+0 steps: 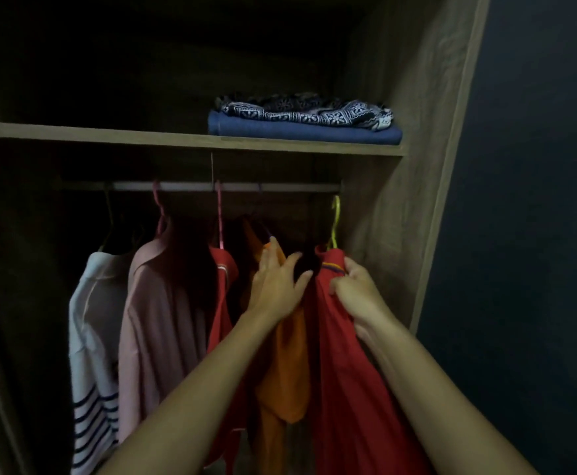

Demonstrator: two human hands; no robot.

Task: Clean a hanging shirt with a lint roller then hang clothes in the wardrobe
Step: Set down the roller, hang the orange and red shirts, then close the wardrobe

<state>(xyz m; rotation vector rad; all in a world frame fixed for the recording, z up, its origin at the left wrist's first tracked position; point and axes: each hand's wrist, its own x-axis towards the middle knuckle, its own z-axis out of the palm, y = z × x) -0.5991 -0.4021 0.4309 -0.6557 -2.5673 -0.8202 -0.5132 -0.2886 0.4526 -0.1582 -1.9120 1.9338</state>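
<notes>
A red shirt [348, 365] hangs on a yellow hanger [335, 221] at the right end of the wardrobe rail [211, 186]. My right hand [357, 289] pinches the red shirt near its striped collar. My left hand [276, 282] rests with fingers spread against an orange garment [283, 371] just left of the red shirt. Further left hang another red garment [223, 296], a pink shirt [163, 320] on a pink hanger and a white shirt with dark stripes [91, 354]. No lint roller is in view.
Above the rail runs a wooden shelf [108, 133] with a folded blue cloth [300, 132] and a patterned dark-and-white cloth [304, 109] stacked on it. The wardrobe's wooden side panel [417, 166] stands at right, a dark wall beyond it.
</notes>
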